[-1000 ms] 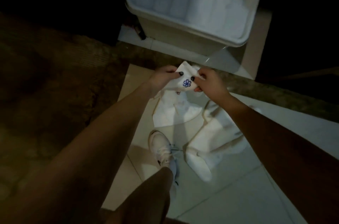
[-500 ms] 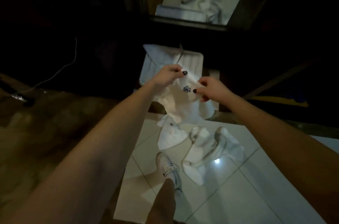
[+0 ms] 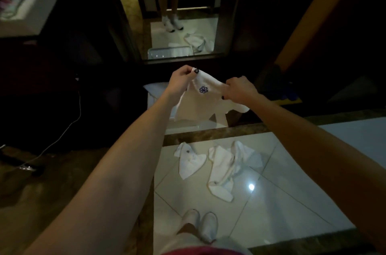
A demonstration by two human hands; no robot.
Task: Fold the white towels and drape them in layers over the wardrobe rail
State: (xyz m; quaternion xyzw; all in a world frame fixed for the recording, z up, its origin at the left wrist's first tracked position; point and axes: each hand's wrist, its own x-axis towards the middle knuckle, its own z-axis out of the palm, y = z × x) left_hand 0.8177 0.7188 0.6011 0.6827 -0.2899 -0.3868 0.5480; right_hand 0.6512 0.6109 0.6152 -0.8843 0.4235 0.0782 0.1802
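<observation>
White towel held up, left hand and right hand grips pinching its top corners, two towels on floor below it

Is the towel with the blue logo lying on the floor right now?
No, the left hand and right hand pinch the logo towel by its top edge, well above the tiled floor.

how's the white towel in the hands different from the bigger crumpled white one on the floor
The white towel with a blue emblem hangs in the air, pinched by the left hand and right hand; the crumpled white towel lies on the floor tiles, untouched. The held one hangs fairly flat; the floor one is bunched. Both are white.
</observation>
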